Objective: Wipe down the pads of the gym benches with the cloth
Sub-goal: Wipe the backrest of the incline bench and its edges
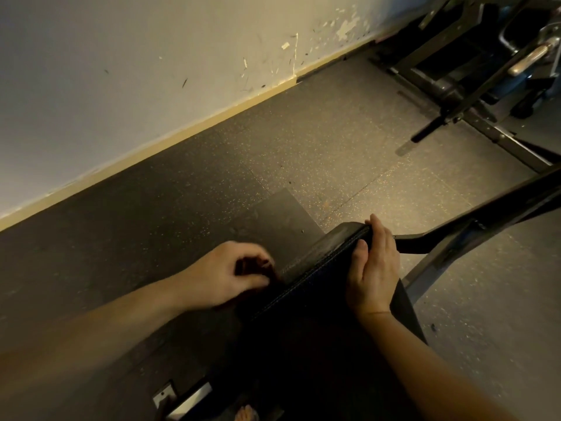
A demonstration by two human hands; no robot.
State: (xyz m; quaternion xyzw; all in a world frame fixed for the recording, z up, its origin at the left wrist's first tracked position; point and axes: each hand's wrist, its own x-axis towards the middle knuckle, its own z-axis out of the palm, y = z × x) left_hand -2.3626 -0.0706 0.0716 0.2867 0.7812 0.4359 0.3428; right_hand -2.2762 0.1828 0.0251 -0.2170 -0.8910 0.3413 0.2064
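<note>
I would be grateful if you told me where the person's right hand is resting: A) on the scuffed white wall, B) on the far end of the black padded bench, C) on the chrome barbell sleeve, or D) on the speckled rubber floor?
B: the right hand lies with straight fingers on the far end of the black stitched bench pad, while the left hand grips what looks like a dark cloth at its left side.

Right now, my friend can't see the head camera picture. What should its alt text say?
A person's left hand grips a dark cloth against the side of a black pad, while the right hand rests on its far end.
</note>
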